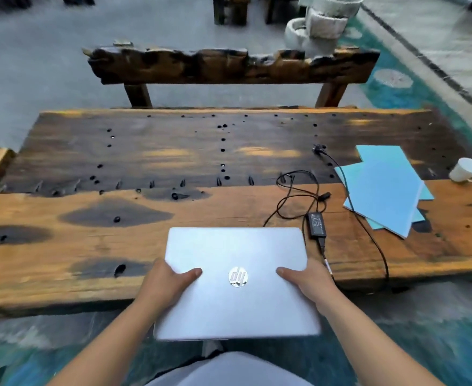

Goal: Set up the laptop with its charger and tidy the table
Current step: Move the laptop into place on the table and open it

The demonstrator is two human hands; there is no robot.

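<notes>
Closed silver HP laptop (236, 282) in the lower centre of the frame, lid up, logo facing the camera upside down. Far part over the near edge of the wooden desk (90, 246), near part jutting out past that edge toward the body. Gripped at both side edges: left hand (168, 282) on the left edge, thumb laid flat across the lid, fingers hidden underneath; right hand (308, 282) on the right edge, thumb likewise on the lid, fingers out of sight below. Whether resting on the wood or lifted just clear of it: cannot tell.

Just right of the laptop's far corner, black charger brick (317, 224) lying flat on the desk, its black cable (299, 196) looped loosely behind it toward centre right, one run trailing over the near edge at the right. Black plug (319, 149) at the far end of the cable, further up the frame.

To the right, pale blue notebooks (388, 188) fanned in an untidy overlapping pile. At the right edge of the frame, white cups (468, 169) tipped on their sides.

Beyond the desk, upper centre, a rough dark wooden bench (229, 66).
</notes>
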